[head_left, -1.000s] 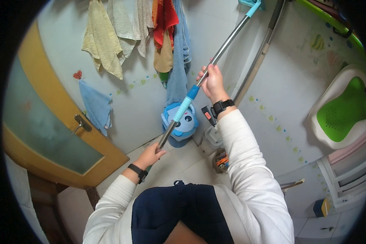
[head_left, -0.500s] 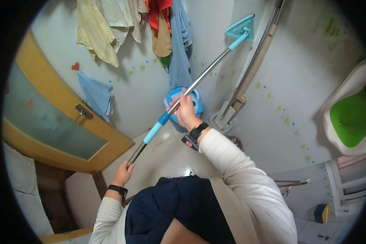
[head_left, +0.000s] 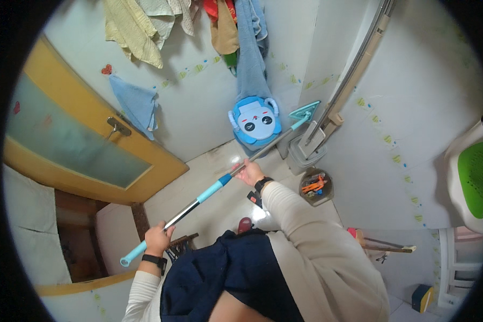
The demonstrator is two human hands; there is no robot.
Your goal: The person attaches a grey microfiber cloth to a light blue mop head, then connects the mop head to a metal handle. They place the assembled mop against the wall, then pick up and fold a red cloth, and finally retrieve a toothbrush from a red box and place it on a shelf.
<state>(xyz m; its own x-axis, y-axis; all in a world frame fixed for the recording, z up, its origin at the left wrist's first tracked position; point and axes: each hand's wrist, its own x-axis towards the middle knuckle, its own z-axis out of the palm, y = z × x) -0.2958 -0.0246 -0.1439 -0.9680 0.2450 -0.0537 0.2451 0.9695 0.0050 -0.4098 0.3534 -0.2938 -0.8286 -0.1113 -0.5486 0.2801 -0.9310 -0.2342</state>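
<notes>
A long-handled triangular mop (head_left: 209,192) slants across the view from lower left to upper right. Its pole is silver with light-blue grips and a darker blue collar. My left hand (head_left: 158,239) is closed round the silver part near the looped butt end. Farther up, my right hand (head_left: 249,173) holds the pole just past the blue collar, fingers curled about it. The small teal mop head (head_left: 305,111) is low in the far corner, beside a blue cartoon-faced potty-like seat (head_left: 256,122). Whether the head touches the wall cannot be made out.
A grey bucket (head_left: 306,155) with a flat mop leans in the corner. A bin of toys (head_left: 316,187) stands nearer. On the left is a yellow door (head_left: 83,147) with frosted glass; towels (head_left: 134,35) hang at the back. A green-white baby bath (head_left: 469,166) hangs right.
The mop head has come down from high on the corner wall. The pole has slid back through my hands, so its butt end now shows behind my left hand. My view has shifted lower.
</notes>
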